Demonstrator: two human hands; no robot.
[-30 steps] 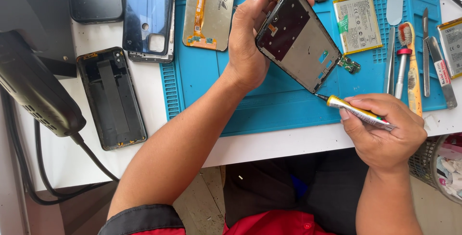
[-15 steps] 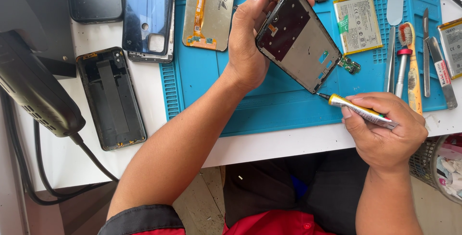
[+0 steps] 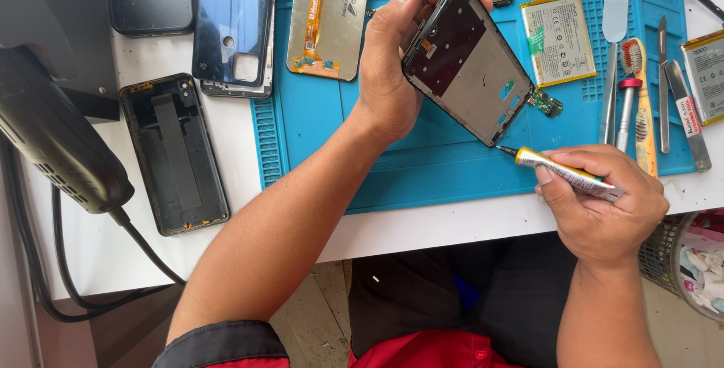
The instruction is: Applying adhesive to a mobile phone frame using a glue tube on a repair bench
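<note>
My left hand [image 3: 392,66] holds a stripped phone frame [image 3: 467,62] tilted above the blue work mat [image 3: 422,164], gripping its upper left end. In my right hand [image 3: 603,210] is a small yellow glue tube [image 3: 566,173] with a fine metal tip. The tip touches the frame's lower corner near its bottom edge. A small green circuit board [image 3: 546,102] lies on the mat just right of the frame.
On the mat lie a display panel with an orange flex cable [image 3: 328,17], a battery [image 3: 558,40], and several hand tools [image 3: 641,89]. Two phone back covers [image 3: 177,153] [image 3: 234,29] rest on the white table at left. A black hot-air tool [image 3: 53,134] with a cable sits far left.
My right hand and the glue tube have shifted very slightly; the tip stays at the frame's lower corner. The left hand holds the frame as before.
</note>
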